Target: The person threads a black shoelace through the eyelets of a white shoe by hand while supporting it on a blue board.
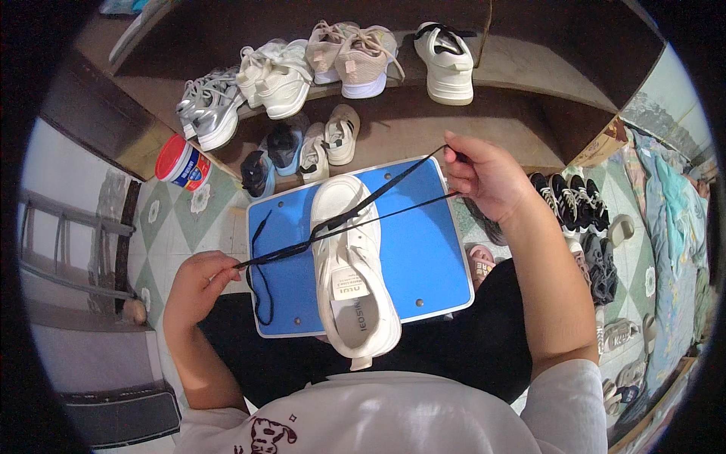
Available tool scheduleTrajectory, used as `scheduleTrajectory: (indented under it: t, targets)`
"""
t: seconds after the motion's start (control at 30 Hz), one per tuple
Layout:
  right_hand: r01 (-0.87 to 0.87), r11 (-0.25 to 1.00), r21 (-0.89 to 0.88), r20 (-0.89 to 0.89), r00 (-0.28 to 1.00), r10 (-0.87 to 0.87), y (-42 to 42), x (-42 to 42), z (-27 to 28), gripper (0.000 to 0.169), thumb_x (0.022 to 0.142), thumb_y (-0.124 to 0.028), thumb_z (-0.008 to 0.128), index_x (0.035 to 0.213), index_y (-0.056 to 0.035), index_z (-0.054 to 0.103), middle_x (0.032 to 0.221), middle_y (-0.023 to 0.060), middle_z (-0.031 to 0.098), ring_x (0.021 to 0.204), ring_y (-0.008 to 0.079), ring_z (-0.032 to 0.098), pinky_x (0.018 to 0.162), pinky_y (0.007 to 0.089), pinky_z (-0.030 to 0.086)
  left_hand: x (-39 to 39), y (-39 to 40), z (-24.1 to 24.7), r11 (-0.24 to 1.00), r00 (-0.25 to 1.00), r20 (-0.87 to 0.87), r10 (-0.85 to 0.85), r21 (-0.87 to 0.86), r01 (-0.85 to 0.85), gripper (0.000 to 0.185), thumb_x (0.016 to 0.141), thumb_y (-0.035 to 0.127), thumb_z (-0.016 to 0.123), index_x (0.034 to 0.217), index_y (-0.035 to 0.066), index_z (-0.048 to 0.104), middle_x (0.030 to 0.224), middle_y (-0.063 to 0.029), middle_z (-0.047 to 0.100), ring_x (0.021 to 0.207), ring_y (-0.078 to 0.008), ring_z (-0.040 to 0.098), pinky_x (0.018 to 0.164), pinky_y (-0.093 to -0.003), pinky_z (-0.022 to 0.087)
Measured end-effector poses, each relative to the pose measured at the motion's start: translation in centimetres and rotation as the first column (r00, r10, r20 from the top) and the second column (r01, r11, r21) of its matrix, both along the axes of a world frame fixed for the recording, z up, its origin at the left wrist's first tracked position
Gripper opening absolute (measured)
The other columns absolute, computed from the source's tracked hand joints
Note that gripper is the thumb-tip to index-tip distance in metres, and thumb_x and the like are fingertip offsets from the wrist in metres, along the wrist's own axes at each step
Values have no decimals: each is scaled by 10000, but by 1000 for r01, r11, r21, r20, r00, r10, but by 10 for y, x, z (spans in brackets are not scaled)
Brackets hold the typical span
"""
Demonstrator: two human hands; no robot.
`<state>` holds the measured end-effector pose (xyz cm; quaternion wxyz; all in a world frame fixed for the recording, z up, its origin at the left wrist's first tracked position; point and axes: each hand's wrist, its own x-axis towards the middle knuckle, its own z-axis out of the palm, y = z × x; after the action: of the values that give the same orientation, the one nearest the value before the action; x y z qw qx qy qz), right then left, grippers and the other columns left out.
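Note:
A white sneaker (347,227) lies sole down on a small blue board with a white rim (420,244), its toe pointing away from me. Across the shoe runs a black shoelace (283,251), drawn out to both sides. My left hand (195,284) pinches the lace left of the board. Beyond the board's far right corner, my right hand (482,176) grips the other side of the lace, where two strands reach it. A loose lace end hangs in a curve over the board's left part. The shoe's eyelets near the tongue show no lace through them.
A wooden shoe rack (397,130) ahead holds several pairs and a single white shoe with black lace (448,62). A red-lidded bucket (182,162) stands at left. More shoes (573,198) line the tiled floor at right, beside a cloth-covered bed (669,255).

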<state>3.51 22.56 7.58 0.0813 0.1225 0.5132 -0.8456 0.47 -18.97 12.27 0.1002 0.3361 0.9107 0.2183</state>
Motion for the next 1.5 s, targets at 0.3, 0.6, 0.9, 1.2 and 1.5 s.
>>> scheduleTrajectory:
  t: [0.3,0.6,0.9,1.2,1.5]
  targets:
    - [277,166,946,-281,960,2,-9,-6,-16,243,868,-239,568,883,-12,653,706,126,602,675,302,593,683,358,483,10,50,0,973,976,-202,-87,191,126,120,761,112,641,861,48,661,698,-82,621,649,-255,601,605,-346,447]
    - [431,408,805,-591,520,617,-80,31,19,204,714,-222,688,861,-88,641,721,64,610,733,261,593,675,381,446,12,126,0,897,868,-420,-264,224,382,160,717,192,698,855,115,677,718,-42,635,616,-223,592,570,-341,439]
    - [435,113,893,-411,689,597,-54,17,13,169,706,-189,672,820,-66,656,779,78,625,807,265,586,713,392,448,-6,130,-30,921,914,-378,-144,287,264,160,726,141,683,871,84,645,738,-67,639,625,-259,597,575,-358,444]
    - [475,348,809,-583,565,584,-76,15,5,203,674,-115,732,863,-80,665,719,41,611,680,225,587,751,385,459,-1,137,-32,901,897,-410,-167,307,308,145,721,99,695,852,79,637,786,-69,658,673,-255,616,616,-371,449]
    - [588,143,796,-515,534,670,-52,4,3,158,644,-160,616,774,-78,651,681,37,587,693,220,579,708,349,451,-11,132,-42,911,958,-227,-177,331,247,152,647,40,677,790,54,626,1101,-120,610,933,-273,585,751,-357,451]
